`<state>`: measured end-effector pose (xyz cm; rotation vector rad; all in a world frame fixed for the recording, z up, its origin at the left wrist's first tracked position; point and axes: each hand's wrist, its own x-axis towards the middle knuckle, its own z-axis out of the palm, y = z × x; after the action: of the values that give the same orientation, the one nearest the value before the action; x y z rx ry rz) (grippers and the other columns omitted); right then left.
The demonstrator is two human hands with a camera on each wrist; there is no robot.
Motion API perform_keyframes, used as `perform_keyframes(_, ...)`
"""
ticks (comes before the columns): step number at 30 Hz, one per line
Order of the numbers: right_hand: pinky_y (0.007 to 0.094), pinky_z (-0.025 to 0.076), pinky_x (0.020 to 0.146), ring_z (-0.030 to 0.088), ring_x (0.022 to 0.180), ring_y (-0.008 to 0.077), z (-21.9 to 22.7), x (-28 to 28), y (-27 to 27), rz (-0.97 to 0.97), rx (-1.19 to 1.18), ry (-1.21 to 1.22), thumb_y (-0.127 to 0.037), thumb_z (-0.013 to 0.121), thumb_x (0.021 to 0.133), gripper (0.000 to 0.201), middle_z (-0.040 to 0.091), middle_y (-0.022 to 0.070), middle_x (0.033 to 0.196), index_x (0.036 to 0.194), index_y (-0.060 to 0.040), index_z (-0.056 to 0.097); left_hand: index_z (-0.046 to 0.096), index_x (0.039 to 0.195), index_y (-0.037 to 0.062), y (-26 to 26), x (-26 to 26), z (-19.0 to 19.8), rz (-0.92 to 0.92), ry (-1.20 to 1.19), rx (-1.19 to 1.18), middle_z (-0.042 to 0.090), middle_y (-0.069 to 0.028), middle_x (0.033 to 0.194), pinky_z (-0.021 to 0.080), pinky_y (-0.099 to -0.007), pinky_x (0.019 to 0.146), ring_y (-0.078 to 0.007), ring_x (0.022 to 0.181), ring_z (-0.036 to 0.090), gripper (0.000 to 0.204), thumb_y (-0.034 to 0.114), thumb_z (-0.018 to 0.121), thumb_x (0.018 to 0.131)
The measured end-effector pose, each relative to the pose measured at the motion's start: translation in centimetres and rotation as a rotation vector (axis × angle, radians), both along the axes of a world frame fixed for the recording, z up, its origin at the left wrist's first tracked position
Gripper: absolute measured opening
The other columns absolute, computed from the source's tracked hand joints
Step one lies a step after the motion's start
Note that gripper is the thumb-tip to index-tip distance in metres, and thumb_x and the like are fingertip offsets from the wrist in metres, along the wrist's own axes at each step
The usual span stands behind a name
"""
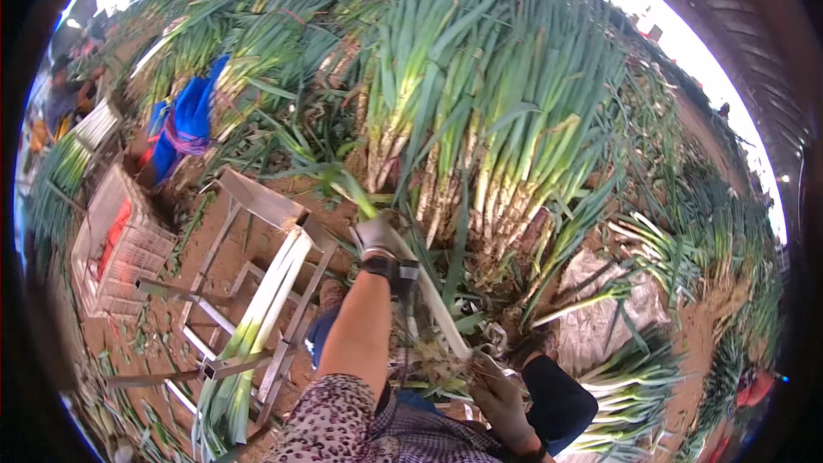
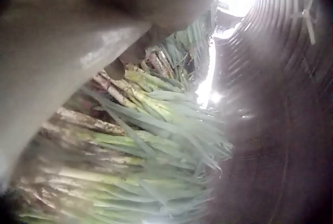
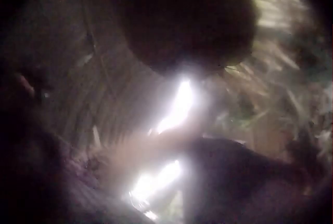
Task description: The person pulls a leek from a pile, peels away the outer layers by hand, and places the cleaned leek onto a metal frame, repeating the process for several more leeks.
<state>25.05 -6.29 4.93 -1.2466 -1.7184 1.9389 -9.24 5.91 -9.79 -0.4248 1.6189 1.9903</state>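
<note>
My gloved left hand [image 1: 375,236] grips a long leek [image 1: 442,315] around its stalk. Green leaves stick out beyond the fist, while the white shank slants down to the right. At the root end, the fingers of my gloved right hand [image 1: 501,405] pinch the leek beside a tuft of roots. The left glove [image 2: 47,73] fills the upper left of the left wrist view, with standing leeks behind it. A dark, blurred shape covers much of the right wrist view, hiding the fingers there. Several peeled leeks [image 1: 273,304] lie across a metal frame [image 1: 257,199] at my left.
Unpeeled leeks [image 1: 506,146] stand bunched right ahead. Peeled ones [image 1: 621,399] are piled at my right, near a pale sack [image 1: 600,309]. Left of the frame are a wicker basket [image 1: 129,266] and a blue cloth bundle [image 1: 190,116]. Loose leaves litter the earth floor.
</note>
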Motion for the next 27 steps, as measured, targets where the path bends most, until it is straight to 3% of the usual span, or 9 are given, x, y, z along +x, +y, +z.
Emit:
perform_keyframes(4, 0.0274, 0.042, 0.095, 0.054, 0.110, 0.0176, 1.9, 0.9, -0.6, -0.007, 0.142, -0.025, -0.004, 0.054, 0.083, 0.047, 0.057, 0.0125, 0.119, 0.128, 0.0099, 0.047, 0.055, 0.082, -0.0031, 0.9, 3.0, 2.3, 0.028, -0.050, 0.180, 0.054, -0.0069, 0.063, 0.044, -0.0358, 0.044, -0.0216, 0.048, 0.054, 0.014, 0.002, 0.064, 0.073)
perform_keyframes(7, 0.0175, 0.028, 0.055, 0.033, 0.061, 0.0040, 5.5, 3.8, -1.7, -0.026, 0.161, 0.006, -0.012, 0.050, 0.090, 0.047, 0.041, -0.0060, 0.074, 0.132, 0.0074, 0.045, 0.057, 0.083, -0.0037, 1.0, 1.1, -0.1, 0.032, -0.035, 0.153, 0.054, -0.0053, 0.067, 0.044, -0.0351, 0.050, -0.0192, 0.053, 0.053, 0.015, 0.005, 0.066, 0.075)
perform_keyframes(10, 0.0159, 0.041, 0.053, 0.053, 0.061, 0.0060, -0.6, 15.7, -0.6, -0.126, 0.260, 0.002, -0.004, 0.047, 0.092, 0.036, 0.065, 0.0079, 0.096, 0.126, 0.0051, 0.051, 0.058, 0.082, -0.0018, 1.0, -3.7, -2.9, 0.133, -0.037, 0.158, 0.054, -0.0038, 0.068, 0.043, -0.0341, 0.051, -0.0175, 0.054, 0.050, 0.016, 0.011, 0.067, 0.079)
perform_keyframes(15, 0.0287, 0.048, 0.066, 0.060, 0.071, 0.0171, 3.2, 8.8, 5.1, 0.274, 0.874, -0.450, -0.023, 0.056, 0.089, 0.041, 0.066, 0.0062, 0.090, 0.122, 0.0015, 0.055, 0.053, 0.082, 0.0036, 1.7, -2.3, 2.8, 0.153, -0.149, 0.566, 0.055, -0.0059, 0.067, 0.050, -0.0369, 0.051, -0.0223, 0.054, 0.054, 0.018, 0.016, 0.064, 0.088)
perform_keyframes(17, 0.0324, 0.049, 0.071, 0.063, 0.077, 0.0229, -1.4, 6.2, 5.1, -0.121, -0.073, -0.018, -0.025, 0.057, 0.089, 0.050, 0.067, 0.0077, 0.098, 0.134, -0.0041, 0.047, 0.052, 0.082, 0.0066, 1.4, 0.1, 5.5, 0.104, -0.186, 0.764, 0.057, -0.0050, 0.068, 0.052, -0.0352, 0.053, -0.0218, 0.057, 0.058, 0.016, 0.016, 0.060, 0.091)
perform_keyframes(19, 0.0323, 0.048, 0.088, 0.053, 0.114, 0.0148, -6.8, 2.2, 7.1, 0.265, 0.480, -0.315, -0.017, 0.069, 0.081, 0.065, 0.055, 0.0150, 0.127, 0.140, -0.0115, 0.041, 0.054, 0.083, 0.0084, 0.7, 3.0, 7.7, -0.048, -0.214, 0.831, 0.058, -0.0030, 0.067, 0.050, -0.0315, 0.054, -0.0188, 0.058, 0.058, 0.014, 0.018, 0.060, 0.091)
perform_keyframes(22, 0.0333, 0.047, 0.089, 0.055, 0.107, 0.0186, -4.7, -6.4, 8.2, -0.100, 0.335, 0.540, -0.017, 0.069, 0.082, 0.069, 0.053, 0.0093, 0.126, 0.141, -0.0023, 0.036, 0.057, 0.093, 0.0078, -0.9, 9.1, 11.1, -0.193, -0.240, 0.739, 0.061, -0.0028, 0.071, 0.048, -0.0285, 0.059, -0.0148, 0.063, 0.058, 0.012, 0.019, 0.061, 0.091)
perform_keyframes(25, 0.0256, 0.046, 0.079, 0.055, 0.090, 0.0098, -0.9, -9.4, 10.7, -0.364, 0.094, 0.814, -0.021, 0.059, 0.092, 0.038, 0.057, 0.0029, 0.095, 0.123, 0.0001, 0.052, 0.058, 0.106, 0.0067, -3.6, 15.7, 13.7, -0.432, -0.207, 0.765, 0.063, -0.0033, 0.082, 0.049, -0.0268, 0.062, -0.0121, 0.071, 0.059, 0.020, 0.016, 0.064, 0.089)
perform_keyframes(27, 0.0258, 0.047, 0.077, 0.056, 0.087, 0.0119, 0.7, -6.5, 12.6, -0.390, 0.578, 0.491, -0.021, 0.058, 0.092, 0.034, 0.060, 0.0061, 0.098, 0.119, -0.0002, 0.056, 0.056, 0.112, 0.0052, -6.4, 16.2, 14.6, -0.861, 0.146, 0.621, 0.063, -0.0053, 0.097, 0.050, -0.0234, 0.074, -0.0146, 0.082, 0.062, 0.030, 0.010, 0.067, 0.084)
